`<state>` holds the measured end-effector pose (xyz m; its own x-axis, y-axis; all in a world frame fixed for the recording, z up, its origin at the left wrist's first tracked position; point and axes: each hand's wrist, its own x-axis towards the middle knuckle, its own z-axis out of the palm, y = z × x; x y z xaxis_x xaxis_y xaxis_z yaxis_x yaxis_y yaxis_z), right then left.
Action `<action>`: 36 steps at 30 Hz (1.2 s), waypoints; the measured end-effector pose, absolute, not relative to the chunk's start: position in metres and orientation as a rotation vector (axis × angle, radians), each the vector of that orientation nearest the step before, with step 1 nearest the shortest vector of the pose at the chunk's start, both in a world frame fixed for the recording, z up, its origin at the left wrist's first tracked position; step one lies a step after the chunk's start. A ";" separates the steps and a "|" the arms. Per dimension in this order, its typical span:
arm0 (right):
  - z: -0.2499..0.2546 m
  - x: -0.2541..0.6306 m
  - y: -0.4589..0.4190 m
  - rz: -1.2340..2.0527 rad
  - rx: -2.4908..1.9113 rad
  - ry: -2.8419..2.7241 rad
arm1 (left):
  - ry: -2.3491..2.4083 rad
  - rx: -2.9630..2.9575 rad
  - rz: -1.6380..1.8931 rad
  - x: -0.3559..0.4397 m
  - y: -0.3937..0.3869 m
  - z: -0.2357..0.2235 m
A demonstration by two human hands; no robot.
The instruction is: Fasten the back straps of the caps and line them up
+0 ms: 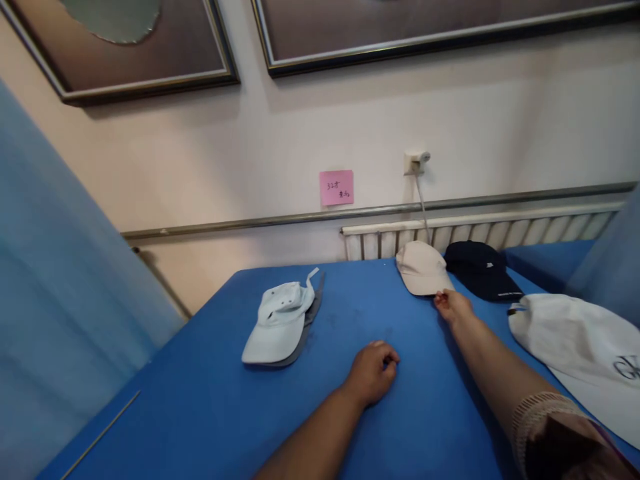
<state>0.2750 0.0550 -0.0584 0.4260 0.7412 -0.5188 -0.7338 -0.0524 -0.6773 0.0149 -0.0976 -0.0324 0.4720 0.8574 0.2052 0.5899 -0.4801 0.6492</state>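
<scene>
At the back of the blue table, my right hand (453, 307) pinches the brim edge of a beige baseball cap (424, 267). A navy cap (477, 270) lies just right of it, close to the beige one. My left hand (373, 372) rests near the middle of the table, its fingers loosely curled with nothing seen in them. To its left, a pale blue cap (280, 327) lies on top of a grey cap (311, 319), which is mostly covered. A large white cap with dark letters (575, 340) sits at the right, beside my right forearm.
The blue table (200, 400) reaches back toward a radiator (390, 241) and a wall rail (280, 219). A thin stick (100, 435) lies at its left edge. Blue curtains (65, 287) hang on both sides. A cord (423, 203) drops from a wall socket (414, 163) behind the beige cap.
</scene>
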 end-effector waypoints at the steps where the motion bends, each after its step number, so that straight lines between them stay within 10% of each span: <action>1: -0.058 0.274 0.052 1.194 -1.103 -0.011 | 1.195 2.232 0.709 0.015 -0.099 -0.034; 15: -0.069 0.191 -0.083 1.250 -1.064 -0.260 | 2.198 2.055 1.555 -0.095 -0.065 0.015; 20: -0.052 0.164 -0.105 1.374 -1.118 -0.573 | 2.599 1.710 1.211 -0.134 -0.065 0.026; 27: -0.049 0.167 -0.103 1.439 -1.072 -0.872 | 2.643 1.689 1.028 -0.139 -0.068 0.031; 36: -0.048 0.175 -0.099 1.212 -1.082 -0.802 | 2.101 2.030 1.777 -0.109 -0.078 0.037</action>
<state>0.1747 -0.0993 -0.0478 0.2033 0.9769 -0.0651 -0.3221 0.0039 -0.9467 -0.1094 -0.0783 0.0369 -0.2705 0.5730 0.7736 0.8578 -0.2213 0.4639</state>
